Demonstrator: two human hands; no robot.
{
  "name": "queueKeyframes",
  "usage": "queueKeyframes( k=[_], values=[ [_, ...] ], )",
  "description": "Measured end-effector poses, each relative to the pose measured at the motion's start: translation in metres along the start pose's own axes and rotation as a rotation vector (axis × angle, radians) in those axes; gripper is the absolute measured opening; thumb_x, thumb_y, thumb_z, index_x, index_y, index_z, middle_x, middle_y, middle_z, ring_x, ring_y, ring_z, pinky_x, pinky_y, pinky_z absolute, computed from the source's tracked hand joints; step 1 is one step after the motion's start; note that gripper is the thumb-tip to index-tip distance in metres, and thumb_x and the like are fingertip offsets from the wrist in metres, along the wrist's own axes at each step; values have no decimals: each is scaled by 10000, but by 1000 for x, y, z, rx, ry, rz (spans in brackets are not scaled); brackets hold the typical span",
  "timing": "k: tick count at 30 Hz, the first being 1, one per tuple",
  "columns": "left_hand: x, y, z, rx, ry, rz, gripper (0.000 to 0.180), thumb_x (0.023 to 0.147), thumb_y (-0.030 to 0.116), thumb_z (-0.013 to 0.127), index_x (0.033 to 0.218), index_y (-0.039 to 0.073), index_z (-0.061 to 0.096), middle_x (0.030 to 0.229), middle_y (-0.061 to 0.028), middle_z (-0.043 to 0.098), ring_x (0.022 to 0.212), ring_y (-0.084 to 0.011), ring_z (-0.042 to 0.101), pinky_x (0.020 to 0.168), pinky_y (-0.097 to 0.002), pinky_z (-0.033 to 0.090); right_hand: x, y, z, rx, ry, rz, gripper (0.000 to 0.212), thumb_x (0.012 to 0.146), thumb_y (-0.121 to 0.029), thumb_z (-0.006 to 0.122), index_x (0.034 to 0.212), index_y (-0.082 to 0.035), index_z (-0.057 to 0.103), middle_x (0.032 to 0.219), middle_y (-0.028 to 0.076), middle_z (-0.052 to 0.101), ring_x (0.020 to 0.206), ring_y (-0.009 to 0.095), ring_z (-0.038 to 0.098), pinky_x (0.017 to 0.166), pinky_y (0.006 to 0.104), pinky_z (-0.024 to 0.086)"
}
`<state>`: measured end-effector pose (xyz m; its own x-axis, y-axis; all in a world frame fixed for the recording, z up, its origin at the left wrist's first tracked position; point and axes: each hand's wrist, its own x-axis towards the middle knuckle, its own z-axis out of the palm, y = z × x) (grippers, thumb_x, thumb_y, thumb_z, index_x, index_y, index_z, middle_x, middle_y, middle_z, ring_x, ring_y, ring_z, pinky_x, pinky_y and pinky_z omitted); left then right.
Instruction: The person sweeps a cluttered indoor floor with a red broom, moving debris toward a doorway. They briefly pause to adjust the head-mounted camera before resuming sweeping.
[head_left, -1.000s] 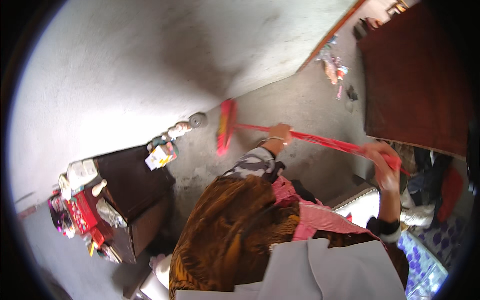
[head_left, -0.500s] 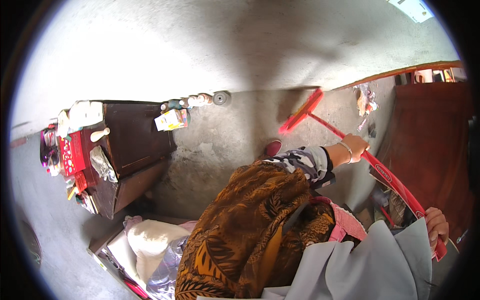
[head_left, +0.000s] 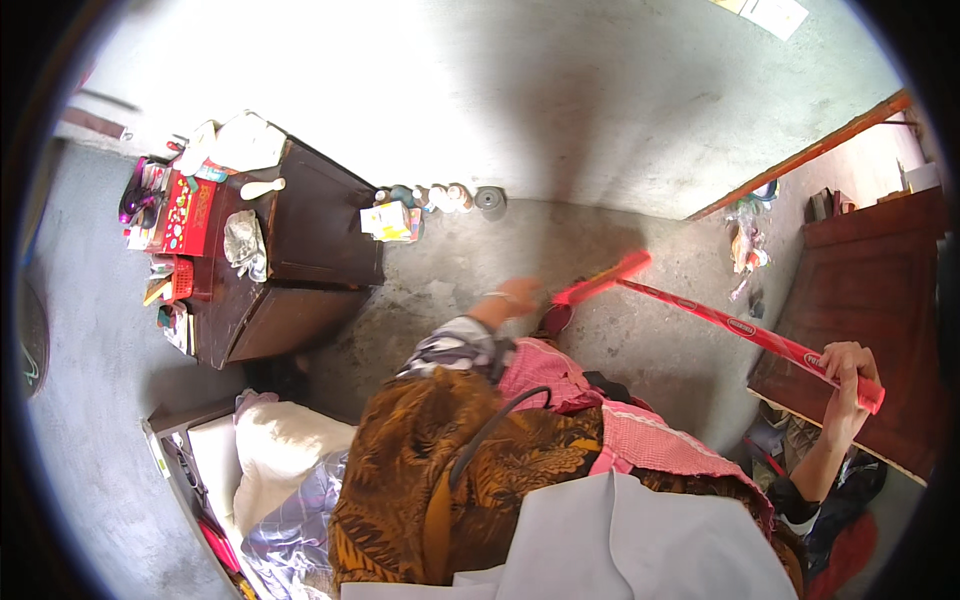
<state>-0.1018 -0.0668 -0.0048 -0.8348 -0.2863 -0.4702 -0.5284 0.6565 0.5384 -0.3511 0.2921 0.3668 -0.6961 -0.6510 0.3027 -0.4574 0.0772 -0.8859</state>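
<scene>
A red broom (head_left: 740, 327) slants across the right half of the view, its bristle head (head_left: 605, 278) down on the grey floor. My right hand (head_left: 848, 372) is wrapped round the handle close to its far end. My left hand (head_left: 515, 297) reaches forward over the floor, left of the bristles and apart from the handle. Motion smears its fingers, so their shape is unclear. Just beside the broom head shows a dark red shoe (head_left: 556, 319).
A dark wooden cabinet (head_left: 325, 215) with items on top stands left. Boxes (head_left: 390, 222) and several bottles line the wall. A brown wooden door (head_left: 870, 300) is at right, with plastic litter (head_left: 745, 245) beside it. Bedding (head_left: 290, 450) lies lower left.
My left hand has let go of the broom handle and moved left. My right hand has risen with the handle end, so the broom lies flatter across the view. The view has shifted.
</scene>
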Motion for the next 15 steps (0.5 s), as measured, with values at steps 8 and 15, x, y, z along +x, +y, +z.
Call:
queueKeyframes(
  k=[8, 15],
  values=[
    [-191, -239, -34, -301, 355, -738, 224, 717, 104, 643, 917, 3, 633, 773, -115, 644, 737, -202, 623, 659, -319, 497, 13, 27, -15, 94, 287, 136, 234, 892, -123, 486, 679, -65, 408, 634, 25, 404, 636, 128, 423, 689, 294, 386],
    [-232, -274, -136, -71, 921, -597, 229, 742, 92, 572, 972, 79, 575, 949, -160, 572, 903, -353, 556, 812, -417, 456, 50, 29, 19, 211, 412, 133, 289, 894, -126, 494, 633, -99, 372, 597, -8, 339, 598, 116, 395, 653, 279, 389]
  ],
)
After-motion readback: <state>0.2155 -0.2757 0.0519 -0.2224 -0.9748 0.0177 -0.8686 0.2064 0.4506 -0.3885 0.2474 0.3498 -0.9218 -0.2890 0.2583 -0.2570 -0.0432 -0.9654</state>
